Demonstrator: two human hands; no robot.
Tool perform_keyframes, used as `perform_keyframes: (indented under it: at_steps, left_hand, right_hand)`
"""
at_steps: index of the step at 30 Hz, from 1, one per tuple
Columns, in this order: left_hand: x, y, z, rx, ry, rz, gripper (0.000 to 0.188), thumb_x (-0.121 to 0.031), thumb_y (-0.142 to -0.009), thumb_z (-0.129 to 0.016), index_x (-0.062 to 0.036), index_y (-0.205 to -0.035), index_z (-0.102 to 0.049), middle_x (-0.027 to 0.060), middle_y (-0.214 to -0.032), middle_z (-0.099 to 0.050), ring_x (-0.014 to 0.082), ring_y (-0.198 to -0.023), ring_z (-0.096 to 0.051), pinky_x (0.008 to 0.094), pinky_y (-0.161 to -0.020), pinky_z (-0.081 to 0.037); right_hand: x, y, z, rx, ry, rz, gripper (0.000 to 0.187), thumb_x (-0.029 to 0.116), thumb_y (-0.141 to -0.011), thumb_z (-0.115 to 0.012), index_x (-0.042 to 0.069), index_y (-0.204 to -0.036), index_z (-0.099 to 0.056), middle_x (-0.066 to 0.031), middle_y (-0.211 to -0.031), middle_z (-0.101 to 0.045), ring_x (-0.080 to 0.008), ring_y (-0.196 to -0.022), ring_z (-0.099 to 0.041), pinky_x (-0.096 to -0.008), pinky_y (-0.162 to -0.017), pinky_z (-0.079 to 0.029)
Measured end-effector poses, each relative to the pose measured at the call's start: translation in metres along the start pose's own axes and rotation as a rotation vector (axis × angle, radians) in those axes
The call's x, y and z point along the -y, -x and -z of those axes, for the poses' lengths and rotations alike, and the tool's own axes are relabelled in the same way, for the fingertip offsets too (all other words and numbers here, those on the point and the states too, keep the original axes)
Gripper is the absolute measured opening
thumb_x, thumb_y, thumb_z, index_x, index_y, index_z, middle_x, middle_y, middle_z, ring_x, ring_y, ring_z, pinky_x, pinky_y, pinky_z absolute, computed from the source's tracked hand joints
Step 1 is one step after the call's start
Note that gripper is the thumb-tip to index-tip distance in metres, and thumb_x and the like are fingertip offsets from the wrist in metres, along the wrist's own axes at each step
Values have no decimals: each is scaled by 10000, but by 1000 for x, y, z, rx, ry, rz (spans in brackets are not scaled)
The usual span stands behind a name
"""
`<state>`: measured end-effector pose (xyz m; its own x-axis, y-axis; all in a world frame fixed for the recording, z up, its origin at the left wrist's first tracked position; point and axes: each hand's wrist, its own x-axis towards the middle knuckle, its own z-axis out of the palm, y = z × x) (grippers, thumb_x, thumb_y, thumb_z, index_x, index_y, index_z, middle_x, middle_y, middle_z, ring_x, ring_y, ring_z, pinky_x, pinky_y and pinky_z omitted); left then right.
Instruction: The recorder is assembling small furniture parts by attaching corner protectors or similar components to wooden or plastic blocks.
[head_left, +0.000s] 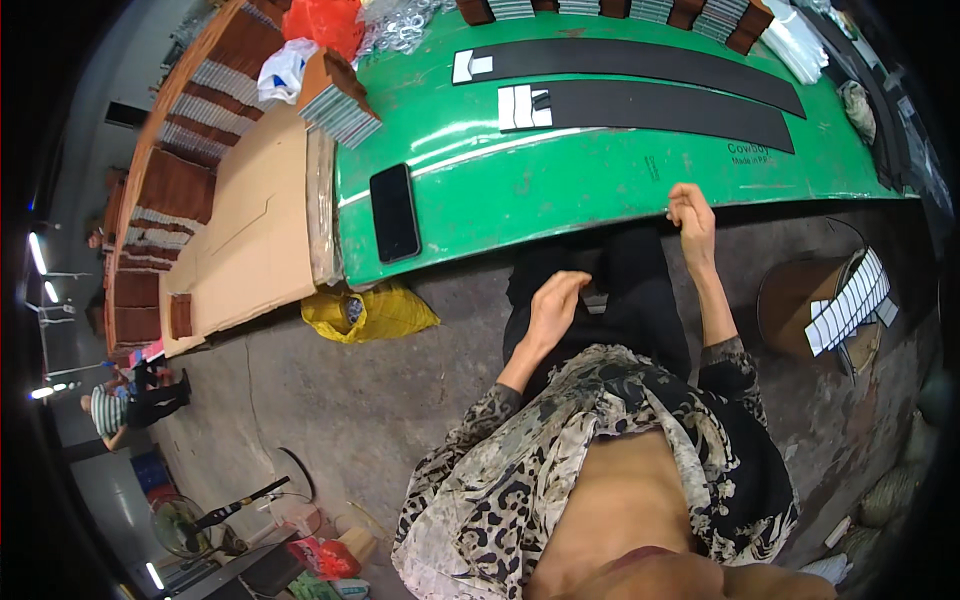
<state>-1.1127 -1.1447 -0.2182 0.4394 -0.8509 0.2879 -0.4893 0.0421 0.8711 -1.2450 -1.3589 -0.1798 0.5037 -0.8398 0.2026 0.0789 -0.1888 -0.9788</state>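
Over my lap, short of the table edge, my left hand (555, 308) is closed with its fingers pressed together. My right hand (692, 218) is raised at the near edge of the green table (470, 215), its fingers curled in. Whatever either hand may hold is hidden or too small to make out. Beyond my hands, two long black strips (630, 68) lie side by side, with white label strips (517, 107) at their left ends. A black phone (395, 212) lies flat near the table's left side.
Stacked brown-and-grey bundles (340, 105) stand at the far left. Cardboard (255, 215) covers the surface beside the table. Below are a yellow bag (385, 312) and, at right, a brown bin (785, 308) with white striped strips (850, 303). A fan (185, 525) and another person (120, 410) are behind left.
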Motion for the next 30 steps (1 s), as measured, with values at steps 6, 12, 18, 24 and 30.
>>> perform_keyframes:
  at_steps: [6, 12, 18, 24, 30]
  left_hand:
    - [-12, 2, 20, -214, -7, -90, 156, 63, -825, -541, 5, -939, -631, 121, -886, -633, 221, -796, -635, 278, -682, -489]
    - [-13, 13, 50, -329, -95, -89, 172, 67, -820, -548, -5, -946, -640, 119, -901, -632, 221, -785, -626, 275, -679, -486]
    - [-7, -5, 106, -547, -175, 78, 161, 51, -828, -532, 10, -947, -632, 136, -929, -637, 257, -852, -626, 305, -715, -485]
    - [32, -100, 205, -764, -129, 243, 282, -25, -839, -551, 14, -1118, -548, 100, -980, -608, 180, -877, -571, 301, -779, -460]
    - [80, -205, 286, -939, -488, 306, 851, -223, -703, -738, 21, -1361, -257, 253, -1241, -446, 361, -1147, -427, 443, -983, -331]
  right_hand:
    - [-2, 13, -22, 17, 351, -17, 186, 162, -936, -444, 53, -1077, -496, -57, -761, -536, -137, -697, -529, -295, -659, -467]
    - [-38, -26, -18, -22, 545, 94, 202, 120, -933, -407, 28, -1082, -507, -68, -687, -496, -141, -604, -478, -292, -571, -401]
    - [-59, -47, -19, -42, 404, 29, 182, 107, -933, -462, 18, -1079, -523, -24, -690, -462, -95, -628, -434, -246, -580, -378]
    - [-48, -44, -8, 41, 205, -153, 156, 112, -958, -454, 19, -1053, -536, 16, -680, -431, -50, -582, -371, -204, -515, -310]
    - [-32, -43, -10, 75, 187, -289, 161, 122, -955, -454, 30, -1041, -553, 21, -668, -465, -30, -507, -369, -184, -447, -286]
